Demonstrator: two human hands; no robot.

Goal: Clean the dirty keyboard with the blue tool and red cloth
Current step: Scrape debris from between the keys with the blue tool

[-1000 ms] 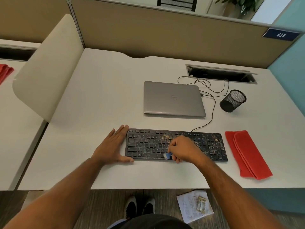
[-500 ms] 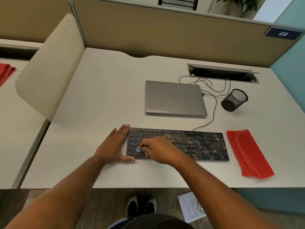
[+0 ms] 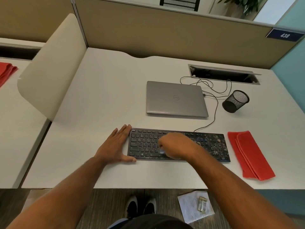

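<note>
A black keyboard lies along the desk's front edge, its right half speckled with crumbs. My right hand is over the keyboard's middle, closed on a small blue tool whose blurred tip touches the lower key rows. My left hand lies flat on the desk, fingers apart, pressed against the keyboard's left end. A folded red cloth rests on the desk just right of the keyboard, untouched.
Behind the keyboard sit a shut grey laptop, a black mesh pen cup and loose cables running to a desk cable slot. A beige divider panel stands at left. A paper sheet lies on the floor.
My right hand swept the blue tool from the keyboard's middle to its left end, then back right to the middle. My left hand stayed in place.
</note>
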